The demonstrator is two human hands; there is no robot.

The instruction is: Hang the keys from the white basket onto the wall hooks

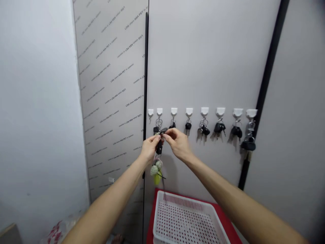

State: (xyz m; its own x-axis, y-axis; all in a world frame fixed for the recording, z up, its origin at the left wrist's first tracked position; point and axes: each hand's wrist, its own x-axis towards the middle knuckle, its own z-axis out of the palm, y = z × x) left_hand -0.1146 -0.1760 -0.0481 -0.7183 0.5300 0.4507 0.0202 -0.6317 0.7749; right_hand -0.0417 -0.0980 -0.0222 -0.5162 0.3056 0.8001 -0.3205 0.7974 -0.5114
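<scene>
My left hand and my right hand meet in front of the cabinet door, fingertips pinched together on a bunch of keys. A black fob hangs below my fingers, with pale green ball charms and a yellow-green piece dangling from it. Just above my hands, a black-headed key on a ring hangs from the second white hook from the left. My fingers hide part of the bunch, and whether it touches that hanging key I cannot tell. Behind my right fingertips, another black key is partly covered.
More white hooks run rightward in a row, with black keys hanging from them. The leftmost hook carries no key set. Below stands a white perforated basket on a red surface. A dark vertical handle is at the left.
</scene>
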